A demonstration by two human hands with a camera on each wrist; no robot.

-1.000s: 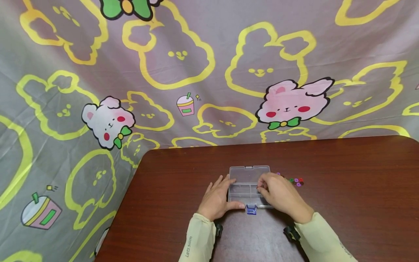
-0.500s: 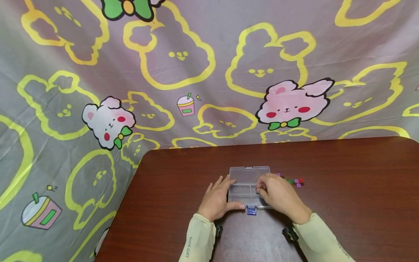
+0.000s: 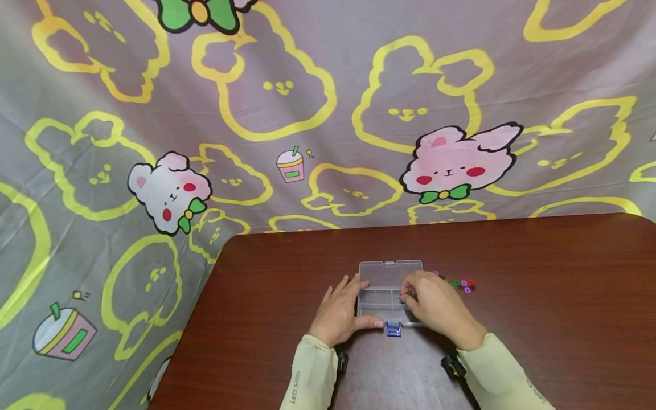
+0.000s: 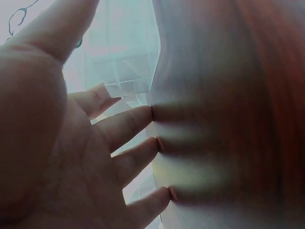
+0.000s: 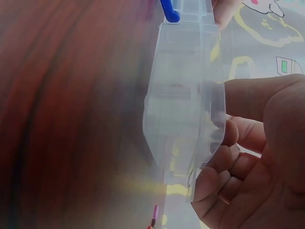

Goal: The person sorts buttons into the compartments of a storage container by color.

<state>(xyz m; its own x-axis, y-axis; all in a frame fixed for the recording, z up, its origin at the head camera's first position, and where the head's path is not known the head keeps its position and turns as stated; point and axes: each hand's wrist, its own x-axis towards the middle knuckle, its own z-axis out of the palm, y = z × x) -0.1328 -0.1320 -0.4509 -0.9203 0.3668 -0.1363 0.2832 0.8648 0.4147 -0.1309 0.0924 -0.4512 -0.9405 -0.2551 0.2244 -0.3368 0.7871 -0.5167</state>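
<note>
A clear plastic divided box lies on the table with its lid raised at the back and a blue latch at the front. My left hand rests at the box's left side. Its thumb lies along the front edge, its index finger touches near the hinge, and the other fingertips rest on the table in the left wrist view. My right hand reaches over the right compartments with curled fingers, thumb and index together. A tiny dark red piece seems to show at those fingertips; its kind is too small to tell.
Several small rings in purple, green, red and dark brown lie on the brown table, just right of the box. A patterned cloth hangs behind and to the left of the table.
My right hand has shifted very slightly left over the compartments, its fingertips staying together. The left hand and the box have not visibly moved.
</note>
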